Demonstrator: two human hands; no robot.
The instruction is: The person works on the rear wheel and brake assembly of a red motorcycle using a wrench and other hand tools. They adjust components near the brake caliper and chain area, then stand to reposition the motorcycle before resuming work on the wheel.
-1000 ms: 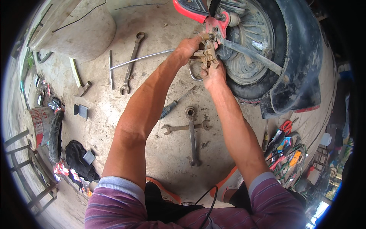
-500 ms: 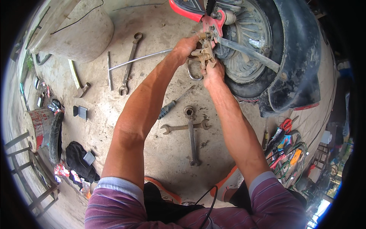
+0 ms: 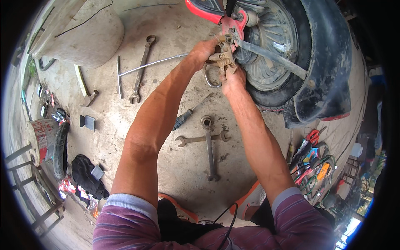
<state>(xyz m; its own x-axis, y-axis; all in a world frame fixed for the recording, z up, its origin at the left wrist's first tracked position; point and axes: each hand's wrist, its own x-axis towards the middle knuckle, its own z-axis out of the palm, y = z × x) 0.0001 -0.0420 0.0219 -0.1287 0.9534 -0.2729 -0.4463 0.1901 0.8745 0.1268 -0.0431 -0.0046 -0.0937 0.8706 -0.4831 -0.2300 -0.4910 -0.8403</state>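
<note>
My left hand (image 3: 203,51) is closed round the upper left side of a dirty brown metal part shaped like a brake caliper (image 3: 225,59). From below, my right hand (image 3: 234,80) grips the same part, its fingers largely hidden. The part sits against the red bracket (image 3: 234,26) beside the dusty wheel (image 3: 273,54), where a flat grey bar (image 3: 273,60) runs across. A curved metal loop (image 3: 211,79) hangs just left of my right hand. Behind my left wrist, a long T-handle wrench (image 3: 156,63) lies on the floor.
Two crossed wrenches (image 3: 209,146) and a screwdriver (image 3: 183,119) lie between my arms. Farther left are a large combination wrench (image 3: 143,68), a hammer (image 3: 86,92) and a pale tub (image 3: 89,39). A black mudguard (image 3: 325,62) flanks the wheel; tools and cables (image 3: 318,166) lie at right.
</note>
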